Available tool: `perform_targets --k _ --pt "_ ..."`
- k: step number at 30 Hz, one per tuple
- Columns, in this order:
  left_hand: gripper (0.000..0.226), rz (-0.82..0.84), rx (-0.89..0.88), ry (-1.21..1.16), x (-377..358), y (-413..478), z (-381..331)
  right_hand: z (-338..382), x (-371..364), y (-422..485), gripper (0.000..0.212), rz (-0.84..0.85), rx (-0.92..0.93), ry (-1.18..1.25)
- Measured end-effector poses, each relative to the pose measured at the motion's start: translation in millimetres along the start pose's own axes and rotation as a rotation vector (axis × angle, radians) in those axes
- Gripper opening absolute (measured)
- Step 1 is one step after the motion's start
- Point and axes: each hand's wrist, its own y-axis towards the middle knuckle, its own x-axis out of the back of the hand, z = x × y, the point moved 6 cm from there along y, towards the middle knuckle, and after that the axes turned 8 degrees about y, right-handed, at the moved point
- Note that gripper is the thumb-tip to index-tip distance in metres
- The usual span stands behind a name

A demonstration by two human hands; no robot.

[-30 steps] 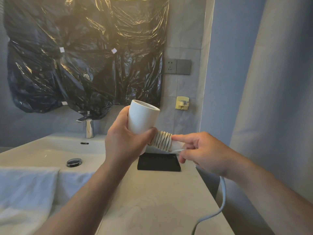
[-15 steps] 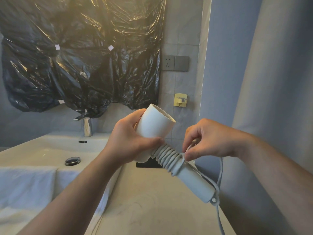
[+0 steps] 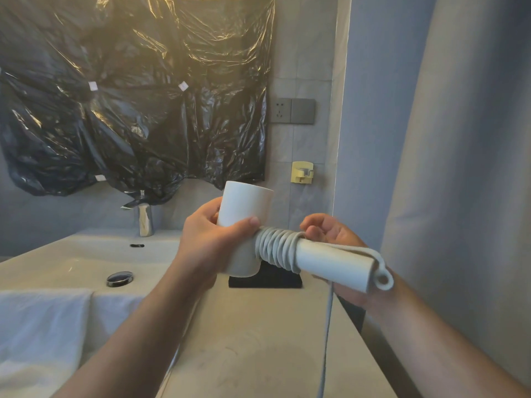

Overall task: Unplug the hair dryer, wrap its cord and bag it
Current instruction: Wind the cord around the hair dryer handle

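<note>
Left hand (image 3: pixel 212 242) wrapped round dryer (image 3: pixel 244 222) barrel, holding it up over counter (image 3: pixel 258 354). Cord (image 3: pixel 275 249) lies in 6 or 7 tight coils on handle, hard against barrel. Right hand (image 3: pixel 333 239) sits behind handle, fingers curled by last coil. Handle hides whether it pinches cord, so cannot tell. Loose tail drops out of frame below, plug unseen. Looks like mid-wrap. To do it well: tail taut, each turn snug beside last 1, no crossing, barrel steady.
</note>
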Motion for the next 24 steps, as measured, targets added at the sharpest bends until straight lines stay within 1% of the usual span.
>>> perform_targets --k 1,3,5,7,11,14,15,17,20,22,24 --pt "0.061 -0.016 0.011 -0.012 -1 -1 3 -7 1 -3 0.02 -0.012 -0.013 0.124" --pt "0.06 -0.059 0.036 -0.036 -1 -2 10 -17 1 -5 0.008 -0.043 0.003 0.255" --pt "0.055 -0.093 0.066 -0.05 0 -3 17 -23 -1 -4 0.011 -0.079 0.037 0.29" --pt "0.053 -0.116 0.094 -0.069 0 -5 23 -25 -5 -5 0.014 -0.109 0.061 0.261" --pt "0.062 -0.156 0.147 -0.124 -1 -8 32 -27 -9 -8 0.03 -0.089 0.108 0.231" --pt "0.057 -0.177 0.203 -0.145 -1 -11 39 -30 -11 -13 0.048 -0.033 0.111 0.206" --pt "0.054 -0.192 0.219 -0.154 0 -12 41 -30 -13 -14 0.05 -0.012 0.114 0.166" --pt "0.051 -0.229 0.245 -0.157 0 -15 45 -30 -17 -15 0.046 -0.02 0.131 0.03" --pt "0.047 -0.318 0.265 -0.137 1 -21 49 -27 -18 -14 0.034 -0.134 0.185 -0.144" --pt "0.039 -0.405 0.237 -0.105 4 -24 49 -27 -16 -14 0.021 -0.206 0.203 -0.197" --pt "0.03 -0.483 0.167 -0.046 9 -27 44 -30 -15 -15 0.01 -0.26 0.166 -0.217"
